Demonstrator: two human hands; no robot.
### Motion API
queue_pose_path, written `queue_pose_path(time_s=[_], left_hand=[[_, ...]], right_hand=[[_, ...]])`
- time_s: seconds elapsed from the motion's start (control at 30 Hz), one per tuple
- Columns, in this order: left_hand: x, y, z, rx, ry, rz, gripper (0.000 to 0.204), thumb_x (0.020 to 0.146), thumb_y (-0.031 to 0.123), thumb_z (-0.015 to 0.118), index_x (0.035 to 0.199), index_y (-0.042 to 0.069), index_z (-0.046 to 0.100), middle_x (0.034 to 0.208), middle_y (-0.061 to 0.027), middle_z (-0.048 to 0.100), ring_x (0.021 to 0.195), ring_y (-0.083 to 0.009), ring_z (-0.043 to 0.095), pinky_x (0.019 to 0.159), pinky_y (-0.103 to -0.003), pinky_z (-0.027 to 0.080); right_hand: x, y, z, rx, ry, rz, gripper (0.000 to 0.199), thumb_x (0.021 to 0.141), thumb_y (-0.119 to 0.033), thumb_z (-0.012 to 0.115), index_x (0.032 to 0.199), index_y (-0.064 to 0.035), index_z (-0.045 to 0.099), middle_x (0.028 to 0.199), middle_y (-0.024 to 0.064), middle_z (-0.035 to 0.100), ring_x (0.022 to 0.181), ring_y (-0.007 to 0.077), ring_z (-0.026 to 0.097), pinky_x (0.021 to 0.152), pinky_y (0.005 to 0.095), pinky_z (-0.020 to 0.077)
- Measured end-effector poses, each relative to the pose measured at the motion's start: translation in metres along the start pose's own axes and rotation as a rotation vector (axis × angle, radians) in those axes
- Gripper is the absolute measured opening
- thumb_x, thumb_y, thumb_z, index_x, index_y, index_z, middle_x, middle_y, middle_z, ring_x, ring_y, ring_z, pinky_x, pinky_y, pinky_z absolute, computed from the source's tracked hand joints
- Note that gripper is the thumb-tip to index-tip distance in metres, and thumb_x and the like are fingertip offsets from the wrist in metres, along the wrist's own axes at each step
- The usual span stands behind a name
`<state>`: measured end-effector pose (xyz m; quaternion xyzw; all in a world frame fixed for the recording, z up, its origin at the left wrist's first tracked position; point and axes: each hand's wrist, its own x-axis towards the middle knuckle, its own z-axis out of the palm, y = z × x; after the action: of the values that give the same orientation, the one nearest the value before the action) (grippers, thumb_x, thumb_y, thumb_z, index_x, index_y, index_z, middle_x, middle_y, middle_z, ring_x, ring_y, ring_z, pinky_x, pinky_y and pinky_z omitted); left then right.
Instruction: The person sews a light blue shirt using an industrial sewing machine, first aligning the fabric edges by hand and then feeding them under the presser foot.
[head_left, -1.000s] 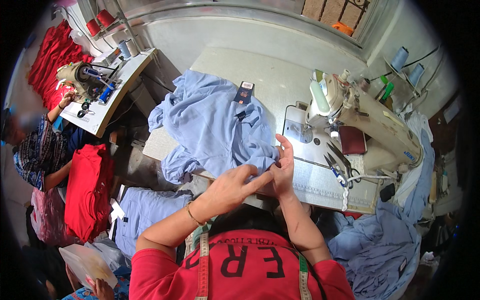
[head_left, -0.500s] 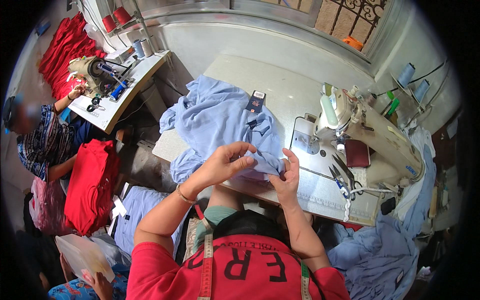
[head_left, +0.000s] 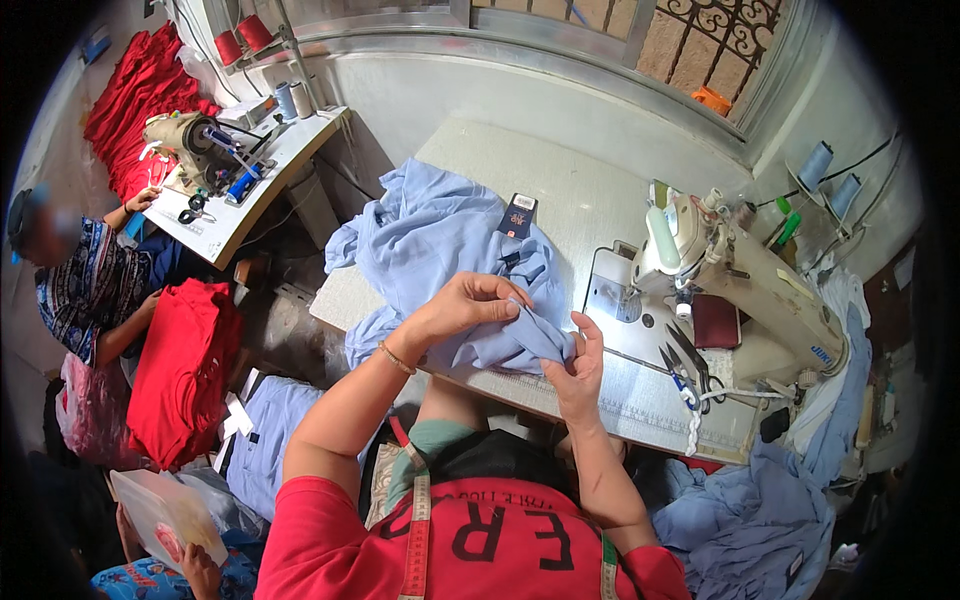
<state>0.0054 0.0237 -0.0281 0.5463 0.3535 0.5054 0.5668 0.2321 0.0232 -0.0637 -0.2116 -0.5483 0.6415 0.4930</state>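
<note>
A light blue garment (head_left: 430, 225) lies bunched over the table in front of me, a dark hang tag (head_left: 517, 216) resting on its upper right part. My left hand (head_left: 475, 303) pinches a fold of its cloth near the front edge. A little to the right, my right hand (head_left: 575, 370) grips the same cloth between thumb and fingers, with the other fingertips raised. Between the hands the fabric is drawn up into a small folded piece.
Right of the garment stands a sewing machine (head_left: 750, 270), with scissors (head_left: 690, 365) and a dark red pouch (head_left: 716, 320) beside it. More blue cloth (head_left: 745, 510) heaps at lower right. At left, a person (head_left: 90, 270) sits by another sewing machine (head_left: 185, 150); red garments (head_left: 185, 370) lie nearby.
My left hand has lifted and turned slightly, pulling the garment's edge into a tighter fold. The right hand stays on the cloth, shifted slightly down.
</note>
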Motion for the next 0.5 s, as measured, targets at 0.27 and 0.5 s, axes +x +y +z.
queue_pose_path(time_s=[0.27, 0.5], left_hand=[[-0.013, 0.027, 0.013, -0.036, 0.127, -0.007, 0.006, 0.083, 0.0, 0.072, 0.084, -0.001, 0.066, 0.099, -0.0088, 0.067, 0.081, -0.009, 0.062, 0.073, -0.022, 0.052], [-0.015, 0.028, 0.019, -0.072, 0.172, -0.003, 0.011, 0.083, -0.002, 0.072, 0.084, 0.002, 0.061, 0.097, -0.0059, 0.066, 0.081, -0.0075, 0.061, 0.075, -0.023, 0.052]], right_hand=[[0.0, -0.007, 0.009, 0.014, 0.028, 0.053, 0.069, 0.08, 0.004, 0.066, 0.139, -0.003, 0.03, 0.102, 0.0069, 0.059, 0.088, 0.009, 0.056, 0.077, 0.0208, 0.0435], [-0.001, -0.008, 0.011, 0.008, 0.046, 0.051, 0.07, 0.079, 0.004, 0.066, 0.139, -0.0031, 0.03, 0.097, 0.0048, 0.061, 0.082, 0.0065, 0.056, 0.073, 0.0184, 0.0424]])
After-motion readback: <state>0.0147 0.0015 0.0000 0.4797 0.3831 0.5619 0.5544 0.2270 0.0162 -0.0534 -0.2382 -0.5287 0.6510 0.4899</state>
